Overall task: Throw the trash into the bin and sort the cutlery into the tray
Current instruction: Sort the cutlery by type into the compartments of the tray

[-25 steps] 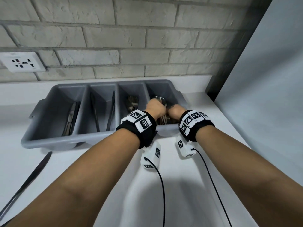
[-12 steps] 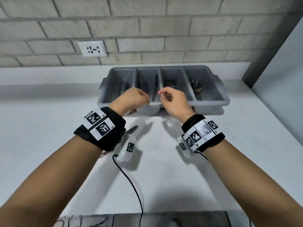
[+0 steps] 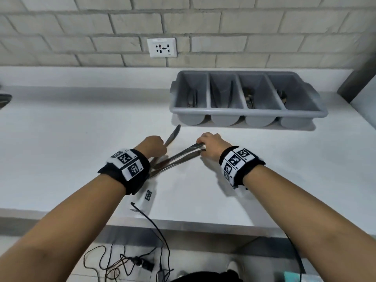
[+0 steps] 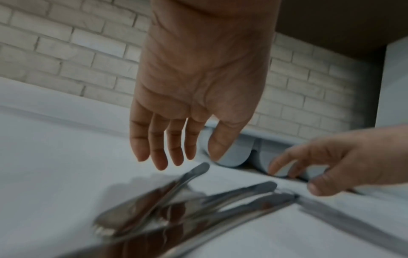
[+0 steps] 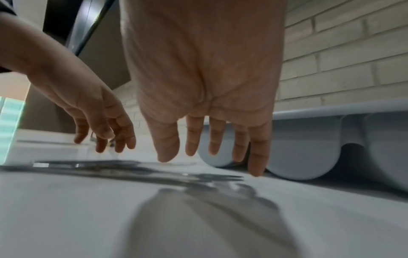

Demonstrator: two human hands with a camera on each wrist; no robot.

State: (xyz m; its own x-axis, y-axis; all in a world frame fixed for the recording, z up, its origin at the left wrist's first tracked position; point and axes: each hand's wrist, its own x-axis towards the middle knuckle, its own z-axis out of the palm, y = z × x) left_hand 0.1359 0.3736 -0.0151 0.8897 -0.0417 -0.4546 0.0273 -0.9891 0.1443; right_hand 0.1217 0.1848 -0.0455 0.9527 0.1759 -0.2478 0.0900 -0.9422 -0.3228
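Both hands (image 3: pixel 151 146) (image 3: pixel 210 146) dropped over loose cutlery (image 3: pixel 179 157) (fingers spread).

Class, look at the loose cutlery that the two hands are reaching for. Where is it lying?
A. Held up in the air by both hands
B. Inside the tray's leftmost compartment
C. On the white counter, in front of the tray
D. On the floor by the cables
C: the loose cutlery lies flat on the white counter, nearer the person than the grey tray, with both hands open just above it.
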